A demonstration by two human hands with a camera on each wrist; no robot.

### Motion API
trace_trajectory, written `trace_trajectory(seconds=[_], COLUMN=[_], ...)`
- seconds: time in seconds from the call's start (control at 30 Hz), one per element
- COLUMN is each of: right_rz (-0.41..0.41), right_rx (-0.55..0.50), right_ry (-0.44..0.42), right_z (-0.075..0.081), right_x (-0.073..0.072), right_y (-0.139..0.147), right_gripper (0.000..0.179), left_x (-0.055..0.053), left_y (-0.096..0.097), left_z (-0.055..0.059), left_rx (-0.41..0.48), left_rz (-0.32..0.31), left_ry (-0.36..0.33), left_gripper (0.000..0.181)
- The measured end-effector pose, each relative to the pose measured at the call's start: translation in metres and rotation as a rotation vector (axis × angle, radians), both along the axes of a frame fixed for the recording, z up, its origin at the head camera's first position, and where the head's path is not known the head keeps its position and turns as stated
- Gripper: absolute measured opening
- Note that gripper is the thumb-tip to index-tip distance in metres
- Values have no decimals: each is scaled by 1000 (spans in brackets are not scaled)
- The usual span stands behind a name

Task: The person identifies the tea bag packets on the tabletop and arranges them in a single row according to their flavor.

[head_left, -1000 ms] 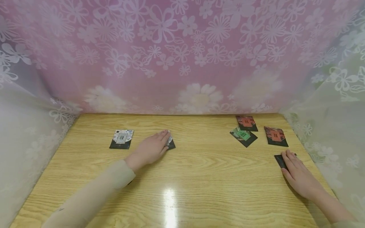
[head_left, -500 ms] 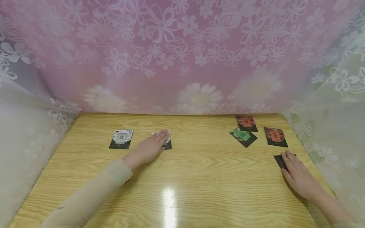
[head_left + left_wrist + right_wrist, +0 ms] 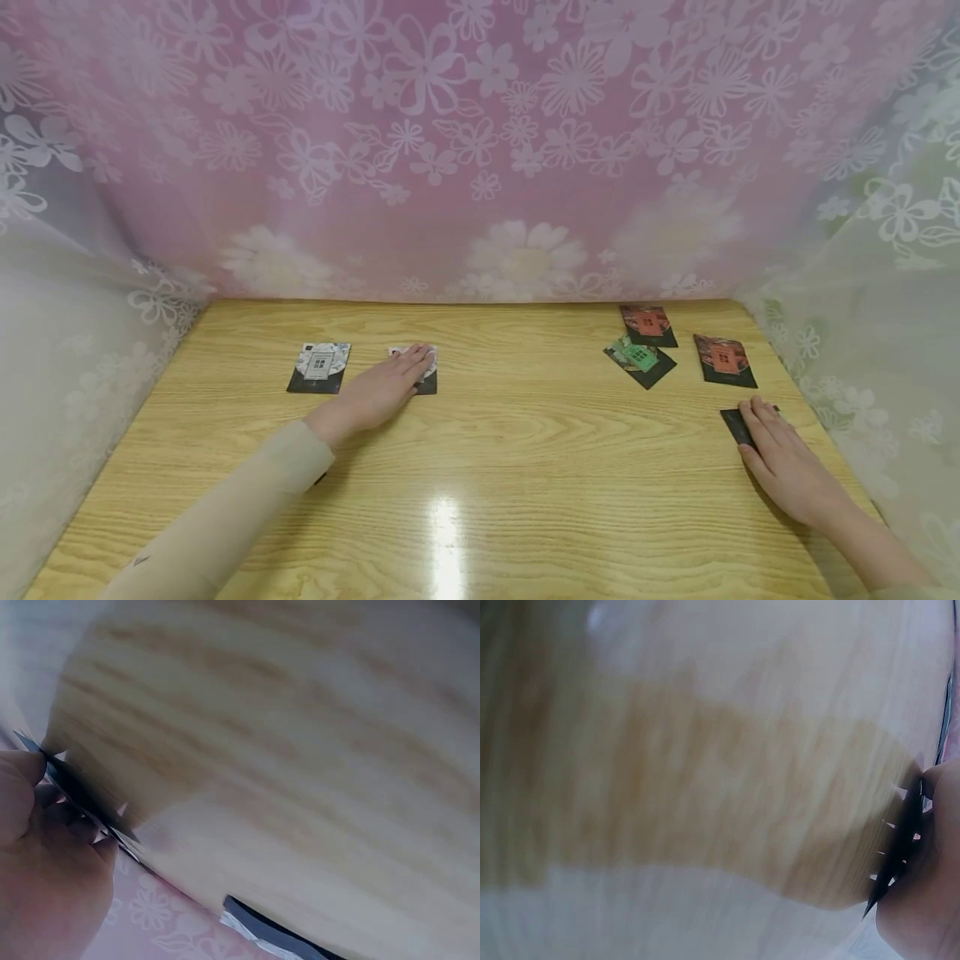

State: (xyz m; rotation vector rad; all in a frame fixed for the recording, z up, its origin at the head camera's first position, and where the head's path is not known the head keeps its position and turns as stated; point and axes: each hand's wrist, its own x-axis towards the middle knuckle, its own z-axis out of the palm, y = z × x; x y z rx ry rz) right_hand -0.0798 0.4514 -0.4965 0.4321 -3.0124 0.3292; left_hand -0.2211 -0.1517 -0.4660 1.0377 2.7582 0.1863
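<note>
I count six packets on the bench [image 3: 525,475]. One is green; I place the rest by this green packet [image 3: 641,360]. Two are red: the far red packet [image 3: 649,323] is just behind it, their edges meeting, and the other red packet [image 3: 726,358] lies to its right, apart. Two are white: the outer white packet [image 3: 321,367] is well to its left, and the covered white packet [image 3: 427,386] is also left of it, less far. The sixth, a dark-edged packet [image 3: 737,426], is nearer me and to its right, mostly hidden under my hand.

My left forearm slants forward and rightward, and the left hand [image 3: 375,390] lies palm down, fingers straight over the covered white packet, pressing without gripping. My right hand [image 3: 786,467] rests likewise on the dark-edged packet, fingers extended, slanting forward and leftward, nothing clenched.
</note>
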Motion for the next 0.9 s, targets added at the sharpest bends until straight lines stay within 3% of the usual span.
trace_trajectory(seconds=[0.3, 0.63, 0.9], right_rz=[-1, -2, 1], right_rx=[-6, -11, -2], right_ry=[-1, -18, -8], right_z=[0, -1, -1], right_x=[0, 0, 0], right_y=[1, 2, 2], right_gripper=[63, 64, 64], left_x=[-2, -1, -2], left_y=[-8, -16, -17], left_z=[1, 0, 1], left_rx=[17, 29, 44], left_rz=[17, 12, 11], left_ry=[-22, 13, -16], left_gripper=[59, 60, 61])
